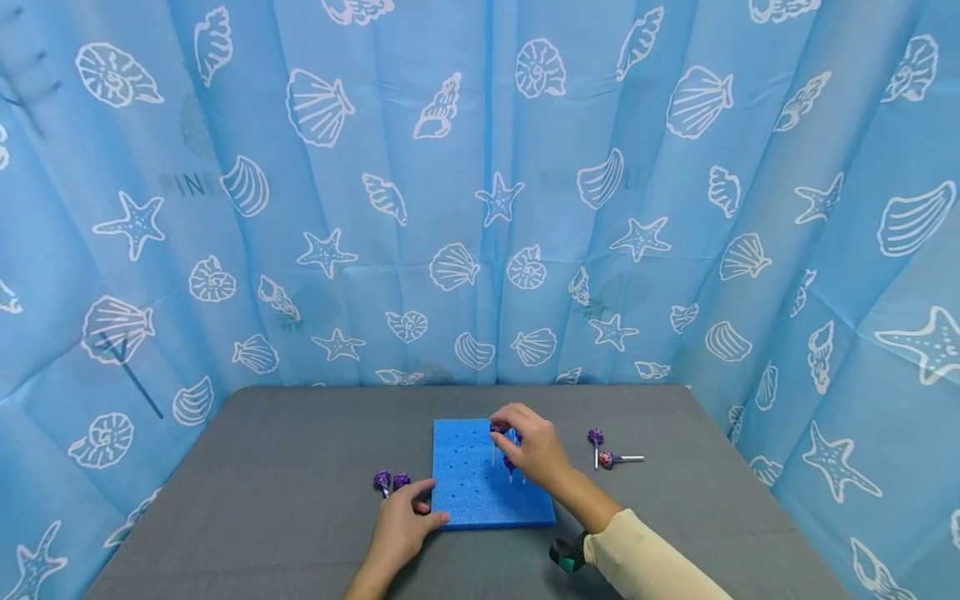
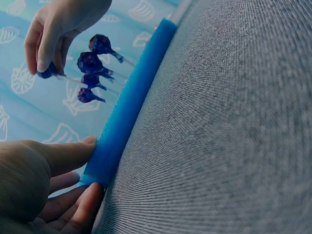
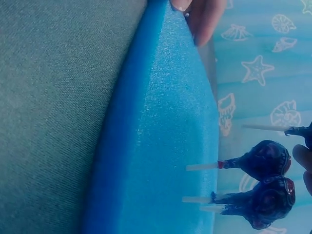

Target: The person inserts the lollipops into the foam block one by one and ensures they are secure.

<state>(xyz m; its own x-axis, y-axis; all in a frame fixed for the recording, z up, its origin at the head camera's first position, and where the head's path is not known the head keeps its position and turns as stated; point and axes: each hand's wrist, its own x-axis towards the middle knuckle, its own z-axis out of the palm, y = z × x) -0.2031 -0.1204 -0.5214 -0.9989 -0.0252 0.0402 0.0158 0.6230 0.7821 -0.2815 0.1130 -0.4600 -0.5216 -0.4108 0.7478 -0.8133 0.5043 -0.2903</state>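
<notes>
A blue foam board (image 1: 487, 504) with small holes lies on the table. My left hand (image 1: 397, 525) holds its near left corner, thumb on one side and fingers on another, as the left wrist view shows. My right hand (image 1: 536, 446) pinches a purple-wrapped lollipop (image 1: 498, 428) by its head above the board, white stick pointing down. Several lollipops (image 2: 90, 63) stand upright in the board beside it, partly hidden behind the right hand in the head view. In the right wrist view, standing lollipops (image 3: 265, 161) show their white sticks, and the held one is at the right edge.
Two loose lollipops (image 1: 596, 437) lie on the grey table (image 1: 315, 450) right of the board. Two more lollipops (image 1: 382, 479) lie left of it, close to the left hand's fingers. A blue shell-patterned curtain (image 1: 480, 208) hangs behind the table. A black strap (image 1: 567, 554) is by the right wrist.
</notes>
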